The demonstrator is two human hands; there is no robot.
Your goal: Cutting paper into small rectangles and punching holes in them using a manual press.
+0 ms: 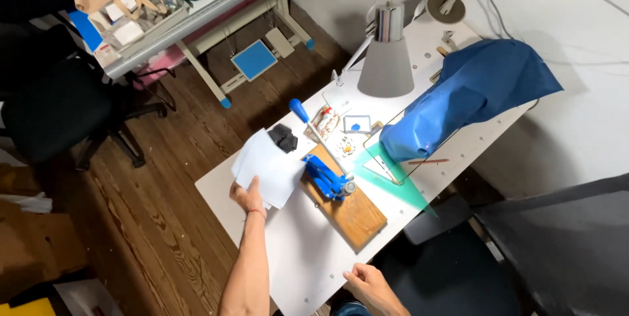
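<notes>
**White sheet held at the press table**

A wooden floor (177,158) surrounds a white work table (308,257). Across its far end lies a blue cloth (472,93) beside a grey lamp (386,60). Nearer, a blue hand press (324,178) sits on a wooden board (354,211), a green set square (393,185) to its right. The left hand (247,195) pinches a white sheet (268,165) at its near corner, just left of the press. The sheet looks light and floppy, best held by an edge. The right hand (367,283) rests at the table's near edge, fingers loosely curled, holding nothing.
</notes>
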